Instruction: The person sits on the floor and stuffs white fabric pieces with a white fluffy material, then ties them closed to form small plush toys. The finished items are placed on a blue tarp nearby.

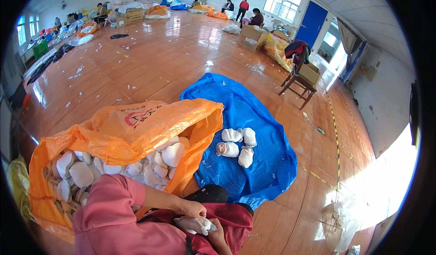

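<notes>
Over my lap, my left hand (pixel 193 208) and my right hand (pixel 218 233) are closed on a soft white bundle (pixel 191 224), one at each side of it. Its exact kind is hard to make out. To the left, an open orange woven sack (pixel 113 137) is full of white and beige rounded pads (pixel 81 174), shaped like shallow cups. Ahead of my knees a blue plastic sheet (pixel 268 164) is spread on the floor. Several white wrapped bundles (pixel 232 135) lie close together on it, one showing a beige end.
A wooden chair (pixel 299 80) with dark clothing and a cardboard box stands ahead right. Farther off are another cardboard box (pixel 253 37), more sacks and several people. A yellow-black floor line (pixel 335 137) runs along the right. Plastic film (pixel 346 223) lies near the lower right.
</notes>
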{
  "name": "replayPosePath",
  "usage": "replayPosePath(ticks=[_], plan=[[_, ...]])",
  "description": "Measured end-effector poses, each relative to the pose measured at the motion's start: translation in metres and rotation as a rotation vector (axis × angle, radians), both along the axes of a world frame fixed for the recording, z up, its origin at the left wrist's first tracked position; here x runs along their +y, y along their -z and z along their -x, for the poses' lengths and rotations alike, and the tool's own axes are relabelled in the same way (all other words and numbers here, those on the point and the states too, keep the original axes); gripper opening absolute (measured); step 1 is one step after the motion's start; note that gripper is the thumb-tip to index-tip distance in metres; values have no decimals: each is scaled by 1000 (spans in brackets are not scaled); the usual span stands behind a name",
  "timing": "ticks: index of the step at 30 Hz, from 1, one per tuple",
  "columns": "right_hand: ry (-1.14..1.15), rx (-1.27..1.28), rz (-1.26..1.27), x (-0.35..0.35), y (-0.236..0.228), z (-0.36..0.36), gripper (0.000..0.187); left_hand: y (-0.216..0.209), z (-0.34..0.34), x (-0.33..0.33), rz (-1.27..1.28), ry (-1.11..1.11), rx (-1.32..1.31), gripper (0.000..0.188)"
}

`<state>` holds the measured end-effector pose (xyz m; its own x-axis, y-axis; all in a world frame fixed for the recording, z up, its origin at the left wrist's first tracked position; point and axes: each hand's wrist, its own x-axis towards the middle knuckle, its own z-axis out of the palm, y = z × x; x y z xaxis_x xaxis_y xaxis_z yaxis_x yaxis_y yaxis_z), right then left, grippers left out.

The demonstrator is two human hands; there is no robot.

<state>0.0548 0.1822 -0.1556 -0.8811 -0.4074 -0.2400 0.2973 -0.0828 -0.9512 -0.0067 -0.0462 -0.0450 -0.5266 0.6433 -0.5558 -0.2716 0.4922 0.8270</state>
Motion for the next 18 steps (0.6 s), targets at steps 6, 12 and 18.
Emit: replayPosePath(ticks=[6, 12, 18], plan=[[-4, 38, -157, -5, -5, 3, 30, 23, -15, 6, 73, -81, 198, 41], [-29, -92, -143, 0, 17, 3, 34, 37, -38, 18, 41, -196, 424, 34], [-228, -243, -16, 5, -29, 8, 53, 12, -41, 1, -42, -211, 460, 35]])
